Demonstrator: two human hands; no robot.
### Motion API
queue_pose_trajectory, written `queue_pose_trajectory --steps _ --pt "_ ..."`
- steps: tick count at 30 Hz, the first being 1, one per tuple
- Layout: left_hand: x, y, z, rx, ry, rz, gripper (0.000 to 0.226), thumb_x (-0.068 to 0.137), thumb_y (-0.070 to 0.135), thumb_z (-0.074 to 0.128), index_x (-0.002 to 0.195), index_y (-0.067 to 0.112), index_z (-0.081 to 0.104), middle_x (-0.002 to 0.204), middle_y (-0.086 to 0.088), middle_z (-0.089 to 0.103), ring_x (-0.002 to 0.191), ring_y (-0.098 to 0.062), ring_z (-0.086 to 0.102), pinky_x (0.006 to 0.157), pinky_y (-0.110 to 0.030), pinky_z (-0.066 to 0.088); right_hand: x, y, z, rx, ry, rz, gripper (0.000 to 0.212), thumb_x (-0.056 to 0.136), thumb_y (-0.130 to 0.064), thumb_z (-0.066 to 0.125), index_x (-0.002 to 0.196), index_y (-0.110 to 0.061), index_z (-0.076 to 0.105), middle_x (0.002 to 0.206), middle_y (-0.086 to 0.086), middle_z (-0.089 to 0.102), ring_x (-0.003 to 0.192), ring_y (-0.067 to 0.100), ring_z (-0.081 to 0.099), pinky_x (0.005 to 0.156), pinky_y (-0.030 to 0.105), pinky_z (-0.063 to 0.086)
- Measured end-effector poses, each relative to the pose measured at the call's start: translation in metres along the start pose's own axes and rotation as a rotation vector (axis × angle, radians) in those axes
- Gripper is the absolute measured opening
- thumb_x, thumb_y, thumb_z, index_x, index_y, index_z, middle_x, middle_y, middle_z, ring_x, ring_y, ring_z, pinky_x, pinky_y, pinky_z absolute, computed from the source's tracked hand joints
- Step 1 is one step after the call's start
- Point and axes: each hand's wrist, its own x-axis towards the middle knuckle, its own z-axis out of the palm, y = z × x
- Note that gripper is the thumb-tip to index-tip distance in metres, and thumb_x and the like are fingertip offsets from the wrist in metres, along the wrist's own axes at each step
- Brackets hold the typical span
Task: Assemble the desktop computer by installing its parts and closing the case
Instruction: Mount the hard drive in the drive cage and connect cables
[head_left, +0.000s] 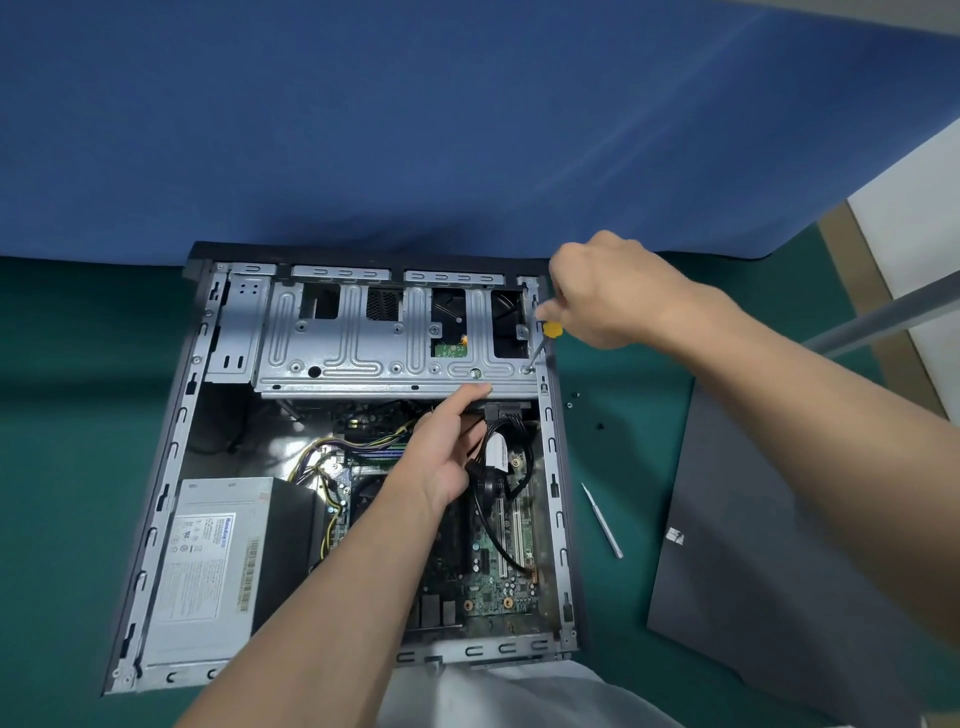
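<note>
the right hand (618, 296) has its grip curled round the yellow screwdriver (551, 329), shaft slanting down-left onto what looks like a screw (527, 370) at the drive cage (363, 358) corner in the open case (171, 452), left hand (447, 447) bracing the cage edge with straight fingers (470, 396).

The open grey computer case (176, 452) lies on its side in the middle of the counter (78, 415), touching the far edge, motherboard (498, 592) and power supply (208, 561) exposed. Its detached dark side panel (753, 561) lies flat toward the right edge.
</note>
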Motion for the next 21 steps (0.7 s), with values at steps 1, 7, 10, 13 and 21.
queue_pose_trajectory --steps 1,7,10,13,21 --pt "0.001 0.000 0.000 0.002 -0.002 0.001 0.024 0.071 0.027 0.080 0.090 0.023 0.066 0.094 0.000 0.070 0.085 -0.013 0.065 0.049 -0.021 0.050 -0.001 -0.002 0.001 0.004 0.032 0.019 0.044 0.096 -0.040 0.050 0.063 -0.019 0.028 0.068 0.001 0.030 0.065 0.030 0.037 0.064 0.035 0.032" --pt "0.006 -0.001 -0.002 -0.001 -0.025 0.005 0.022 0.071 0.027 0.081 0.088 0.022 0.069 0.094 -0.001 0.071 0.090 -0.016 0.066 0.072 -0.027 0.057 -0.003 -0.001 -0.005 -0.052 -0.138 -0.007 0.034 0.094 -0.043 0.050 0.094 -0.015 0.031 0.086 0.001 0.046 0.081 0.031 0.046 0.067 0.038 0.037" --pt "0.006 -0.001 -0.001 -0.005 -0.021 0.011 0.022 0.071 0.026 0.081 0.088 0.021 0.068 0.088 0.000 0.072 0.083 -0.013 0.068 0.070 -0.026 0.057 -0.008 -0.005 -0.004 -0.046 -0.034 -0.031 0.031 0.096 -0.037 0.049 0.076 -0.017 0.037 0.079 0.004 0.044 0.078 0.032 0.044 0.065 0.036 0.034" --pt "0.007 -0.001 -0.002 -0.001 -0.021 0.008 0.021 0.070 0.026 0.081 0.087 0.021 0.069 0.090 0.000 0.072 0.090 -0.016 0.066 0.086 -0.033 0.055 -0.010 -0.011 0.000 -0.055 0.022 0.020 0.045 0.100 -0.046 0.035 0.067 -0.016 0.033 0.078 0.004 0.039 0.079 0.031 0.038 0.070 0.036 0.031" --pt "0.009 -0.001 -0.002 0.020 -0.015 0.002 0.015 0.070 0.027 0.081 0.080 0.023 0.071 0.086 0.001 0.072 0.080 -0.012 0.068 0.064 -0.024 0.057 -0.011 -0.011 -0.006 -0.098 0.066 -0.052 0.038 0.096 -0.034 0.053 0.071 -0.014 0.031 0.068 0.002 0.031 0.070 0.031 0.038 0.058 0.033 0.028"
